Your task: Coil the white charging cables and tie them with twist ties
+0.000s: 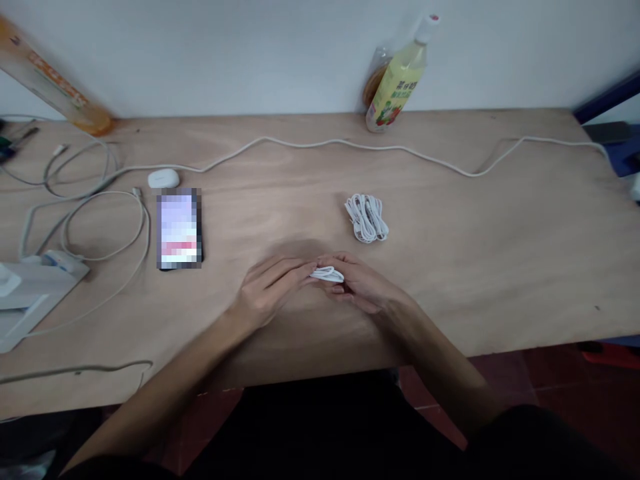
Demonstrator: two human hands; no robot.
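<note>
Between my two hands, just above the wooden table (480, 267), is a folded bundle of white cable (327, 274). My left hand (273, 285) pinches its left end, with the fingers closed together. My right hand (357, 281) has its fingers closed around the other end, and part of the bundle is hidden behind them. Farther back, slightly right of my hands, lie coiled white cables (367, 218), gathered into a compact bundle on the tabletop.
A phone (179, 228) and a white earbud case (163, 179) lie left of my hands. A long white cord (310, 144) crosses the table's back. A yellow-labelled bottle (397, 83) and an orange bottle (60, 83) stand by the wall. A white power strip (37, 293) sits far left among loose cables.
</note>
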